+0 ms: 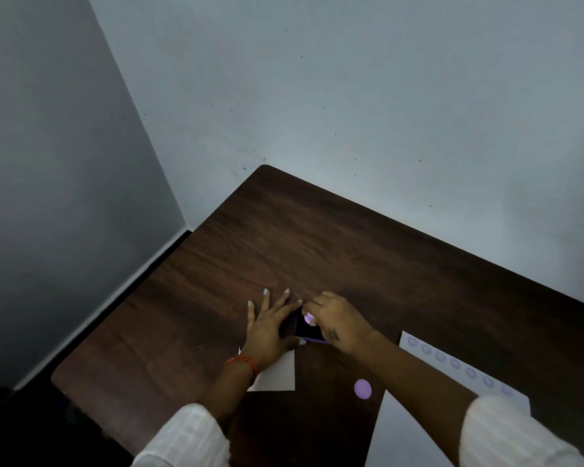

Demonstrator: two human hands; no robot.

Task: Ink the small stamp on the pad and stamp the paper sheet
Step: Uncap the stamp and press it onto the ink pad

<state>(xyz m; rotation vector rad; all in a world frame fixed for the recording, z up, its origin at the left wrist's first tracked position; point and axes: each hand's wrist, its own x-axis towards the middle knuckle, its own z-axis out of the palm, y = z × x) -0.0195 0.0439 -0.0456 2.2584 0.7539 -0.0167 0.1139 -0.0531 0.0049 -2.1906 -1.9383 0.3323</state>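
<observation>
Pressing a small lilac stamp [309, 319] down onto a dark ink pad [304, 327], a person works at the corner of a dark wood-grain table [334, 251] set against pale grey walls [351, 79]. The right hand [339, 320] pinches the stamp between curled fingertips, its round top showing just above the pad's dark face. The left hand [270, 326] lies flat with fingers spread, thumb and forefinger bracketing the pad's left side and holding it steady. A red thread band [243, 364] circles the left wrist, which rests over a small white card [279, 374]. The paper sheet [415, 429] lies near the right forearm, at the table's near edge, with a row of faint round stamp marks [455, 364] along its far border. A round lilac cap [362, 388] sits on the bare wood between card and sheet. Both arms wear white sleeves [186, 439].
</observation>
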